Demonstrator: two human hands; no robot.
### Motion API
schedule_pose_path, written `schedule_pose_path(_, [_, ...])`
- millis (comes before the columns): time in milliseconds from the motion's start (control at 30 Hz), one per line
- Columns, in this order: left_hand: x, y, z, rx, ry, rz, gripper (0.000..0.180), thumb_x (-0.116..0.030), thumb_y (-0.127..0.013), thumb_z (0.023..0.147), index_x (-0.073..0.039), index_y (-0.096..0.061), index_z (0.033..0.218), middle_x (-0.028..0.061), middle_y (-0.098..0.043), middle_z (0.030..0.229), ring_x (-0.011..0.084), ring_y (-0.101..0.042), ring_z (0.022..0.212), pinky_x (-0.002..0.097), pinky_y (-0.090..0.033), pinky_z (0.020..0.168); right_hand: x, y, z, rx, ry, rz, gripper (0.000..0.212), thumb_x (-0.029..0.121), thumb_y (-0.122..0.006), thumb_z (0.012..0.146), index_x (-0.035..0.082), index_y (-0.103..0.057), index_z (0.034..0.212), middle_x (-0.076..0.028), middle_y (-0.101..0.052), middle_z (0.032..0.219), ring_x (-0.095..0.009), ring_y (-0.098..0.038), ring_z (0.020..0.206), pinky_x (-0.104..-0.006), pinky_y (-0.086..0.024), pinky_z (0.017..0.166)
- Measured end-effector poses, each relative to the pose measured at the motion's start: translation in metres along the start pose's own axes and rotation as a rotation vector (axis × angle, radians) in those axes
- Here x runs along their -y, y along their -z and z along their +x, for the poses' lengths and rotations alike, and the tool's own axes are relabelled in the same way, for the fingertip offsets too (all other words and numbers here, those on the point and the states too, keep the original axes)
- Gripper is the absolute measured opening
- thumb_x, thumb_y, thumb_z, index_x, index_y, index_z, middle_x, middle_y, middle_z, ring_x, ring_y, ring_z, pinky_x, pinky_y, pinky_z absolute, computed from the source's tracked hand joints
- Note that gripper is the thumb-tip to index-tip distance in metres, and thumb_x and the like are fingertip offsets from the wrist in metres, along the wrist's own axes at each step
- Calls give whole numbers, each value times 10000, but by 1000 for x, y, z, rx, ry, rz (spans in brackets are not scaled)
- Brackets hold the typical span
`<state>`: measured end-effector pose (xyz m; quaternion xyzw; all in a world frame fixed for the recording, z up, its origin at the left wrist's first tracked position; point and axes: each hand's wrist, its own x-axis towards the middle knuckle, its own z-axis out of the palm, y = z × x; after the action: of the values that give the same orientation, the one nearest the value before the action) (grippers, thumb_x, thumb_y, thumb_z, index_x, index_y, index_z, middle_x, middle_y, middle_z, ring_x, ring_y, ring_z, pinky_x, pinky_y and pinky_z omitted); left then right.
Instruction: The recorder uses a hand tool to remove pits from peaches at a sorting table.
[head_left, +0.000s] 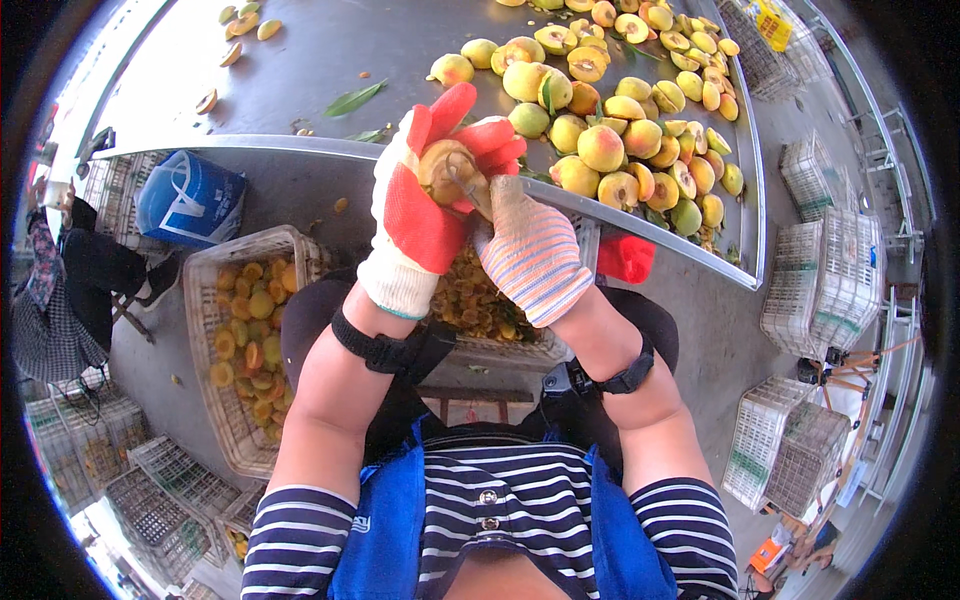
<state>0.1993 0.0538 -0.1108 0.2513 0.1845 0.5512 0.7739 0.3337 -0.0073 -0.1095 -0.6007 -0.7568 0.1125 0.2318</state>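
Note:
My left hand point(420, 200), in a white glove with a red coated palm, is closed around a cut peach point(442, 172) just over the table's near edge. The peach's brownish-yellow face is turned up. My right hand point(535, 245), in a striped glove with a soiled thumb and fingertips, grips a small metal pitting tool point(470, 185) whose tip is against the peach. The right hand's fingers hide most of the tool. Below both hands, a crate holding pits and scraps point(490, 300) stands between my knees.
Whole and halved peaches point(620, 140) are heaped on the metal table point(300, 90), with a raised rim. To my left are a crate of peach halves point(205, 330) and a blue bucket point(190, 200). Plastic crates point(825, 280) line the right. A red item point(627, 260) lies under the table edge.

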Motion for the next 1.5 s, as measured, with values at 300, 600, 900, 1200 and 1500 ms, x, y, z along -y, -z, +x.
schedule_pose_path(300, [-6,-7,-3,-43,-56,62,604,-484,-443,1121,-27,-502,1510,237,-738,1191,401,-729,1074,490,-580,958,1,-5,3,48,3,-10,417,151,-755,825,-3,-525,1136,-211,-691,812,-437,-712,806,-509,-578,706])
schedule_pose_path(600, [-7,-4,-4,-107,-29,122,591,-472,-471,1111,-6,-552,1465,237,-758,1106,393,-745,999,470,-596,900,1,-15,6,135,-45,185,415,180,-755,843,-16,-520,1123,-258,-687,846,-483,-696,837,-546,-568,711])
schedule_pose_path(900, [-4,-10,-3,-150,-44,123,562,-443,-498,1107,14,-583,1425,244,-757,1092,376,-752,957,457,-604,887,3,-20,9,121,-110,62,251,97,-579,927,-28,-529,1138,-253,-736,869,-453,-734,835,-532,-583,737])
schedule_pose_path(1200, [-7,-1,-3,-125,-30,219,580,-446,-510,1103,11,-557,1459,251,-754,1086,388,-749,958,473,-607,884,-4,-26,11,87,-65,437,343,179,-719,920,4,-519,1137,-313,-687,927,-530,-675,905,-574,-564,737])
schedule_pose_path(1500, [-9,7,3,-43,-50,48,626,-485,-502,1102,-14,-496,1514,232,-736,1180,407,-720,1089,497,-580,960,-3,-9,11,44,-90,191,371,140,-749,862,15,-556,1153,-269,-686,864,-495,-686,845,-549,-560,716])
